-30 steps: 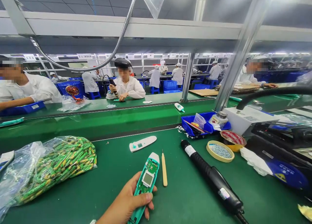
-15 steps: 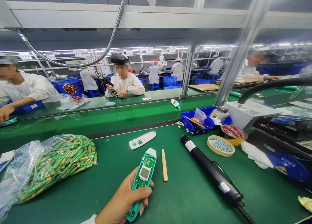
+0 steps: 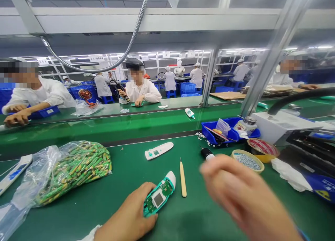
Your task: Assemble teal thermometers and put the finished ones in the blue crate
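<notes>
My left hand (image 3: 131, 211) is closed around the lower part of an opened handheld thermometer (image 3: 168, 189), a teal half-shell with a white tip. Its green circuit board and small square display (image 3: 158, 199) face up. Beyond it lies a white front cover (image 3: 163, 149) with a display window. A wooden-handled pick (image 3: 183, 180) rests to the right of the thermometer. My right hand (image 3: 235, 188) is raised over the right side of the bench, smeared by motion, its fingers bent. It hides most of a black electric screwdriver (image 3: 206, 153); whether it holds anything does not show.
On the left is a clear bag of green circuit boards (image 3: 81, 171). To the right are a round dish of small screws (image 3: 247, 161), a blue parts bin (image 3: 215, 138) and a red-and-white roll (image 3: 263, 147). Co-workers sit beyond the green conveyor (image 3: 125, 125).
My right hand has come into view over the screwdriver. The thermometer in my left hand has tilted to the right and sits lower, and my view has shifted slightly left.
</notes>
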A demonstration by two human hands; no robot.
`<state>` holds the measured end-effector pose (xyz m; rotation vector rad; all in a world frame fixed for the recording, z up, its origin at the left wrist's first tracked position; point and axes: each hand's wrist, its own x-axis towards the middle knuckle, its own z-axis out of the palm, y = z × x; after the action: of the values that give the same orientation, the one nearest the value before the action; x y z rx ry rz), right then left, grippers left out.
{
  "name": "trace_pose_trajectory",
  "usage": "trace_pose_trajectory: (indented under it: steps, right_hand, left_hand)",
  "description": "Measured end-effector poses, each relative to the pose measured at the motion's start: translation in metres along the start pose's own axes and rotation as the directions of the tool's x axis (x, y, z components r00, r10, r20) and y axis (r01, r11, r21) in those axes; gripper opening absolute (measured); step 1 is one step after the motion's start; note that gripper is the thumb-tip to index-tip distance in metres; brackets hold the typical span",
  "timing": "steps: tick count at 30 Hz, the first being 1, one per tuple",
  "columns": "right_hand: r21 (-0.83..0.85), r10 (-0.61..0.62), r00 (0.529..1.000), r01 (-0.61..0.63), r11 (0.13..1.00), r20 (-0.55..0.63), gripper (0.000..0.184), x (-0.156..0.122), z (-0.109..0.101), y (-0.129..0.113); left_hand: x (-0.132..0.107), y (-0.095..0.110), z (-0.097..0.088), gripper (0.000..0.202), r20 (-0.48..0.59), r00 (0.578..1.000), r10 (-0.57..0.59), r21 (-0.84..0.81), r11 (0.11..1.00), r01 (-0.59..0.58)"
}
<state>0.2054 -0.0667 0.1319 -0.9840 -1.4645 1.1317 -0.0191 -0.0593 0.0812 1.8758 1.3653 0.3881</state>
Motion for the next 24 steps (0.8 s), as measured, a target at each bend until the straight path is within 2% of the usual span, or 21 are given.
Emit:
trace_pose_trajectory:
  steps: [2,3,7,9,12,15,17,18,20,22,24]
  right_hand:
    - [-0.284,-0.071,0.993,0.095,0.954,0.095,0.024,0.033,0.016,0.008]
    - [-0.492,-0.131,0.980,0.189,0.849,0.151,0.021,0.050,0.025,0.016]
    - [-0.683,-0.181,0.947,0.317,0.658,0.265,0.010,0.101,0.058,0.061]
    - [-0.729,-0.194,0.922,0.385,0.566,0.335,0.010,0.112,0.068,0.080]
    - [-0.764,-0.207,0.889,0.458,0.454,0.409,0.007,0.117,0.074,0.095]
    - [-0.770,-0.233,0.861,0.508,0.386,0.452,0.008,0.117,0.074,0.102]
    - [-0.763,-0.258,0.844,0.536,0.363,0.470,0.007,0.116,0.073,0.104]
    - [-0.756,-0.272,0.836,0.548,0.358,0.477,0.007,0.116,0.072,0.105]
    - [-0.737,-0.303,0.819,0.571,0.362,0.487,0.008,0.115,0.071,0.105]
    - [-0.709,-0.336,0.801,0.596,0.377,0.495,0.008,0.114,0.071,0.105]
    - [-0.678,-0.369,0.784,0.619,0.397,0.499,0.008,0.112,0.071,0.103]
  left_hand:
    - [-0.004,-0.002,-0.007,0.028,-0.007,0.999,0.051,0.141,0.989,-0.049]
    - [-0.005,-0.003,-0.009,0.028,-0.004,0.999,0.039,0.167,0.985,-0.038]
    - [-0.007,-0.016,-0.012,0.047,-0.033,0.997,-0.070,0.103,0.992,0.073]
    - [-0.007,-0.023,-0.011,0.061,-0.039,0.988,-0.150,0.041,0.988,0.151]
    - [-0.007,-0.029,-0.010,0.070,-0.008,0.977,-0.211,-0.012,0.977,0.211]
    - [-0.008,-0.028,-0.011,0.076,0.018,0.980,-0.199,-0.052,0.978,0.200]
    - [-0.007,-0.027,-0.014,0.076,-0.004,0.989,-0.146,-0.090,0.985,0.145]
    - [-0.005,-0.027,-0.017,0.071,-0.042,0.993,-0.109,-0.105,0.989,0.104]
    - [0.004,-0.029,-0.023,0.060,-0.187,0.982,-0.026,-0.099,0.995,0.007]
    - [0.018,-0.034,-0.031,0.052,-0.342,0.937,0.074,-0.046,0.994,-0.095]
    - [0.036,-0.039,-0.037,0.051,-0.419,0.893,0.167,0.011,0.984,-0.179]
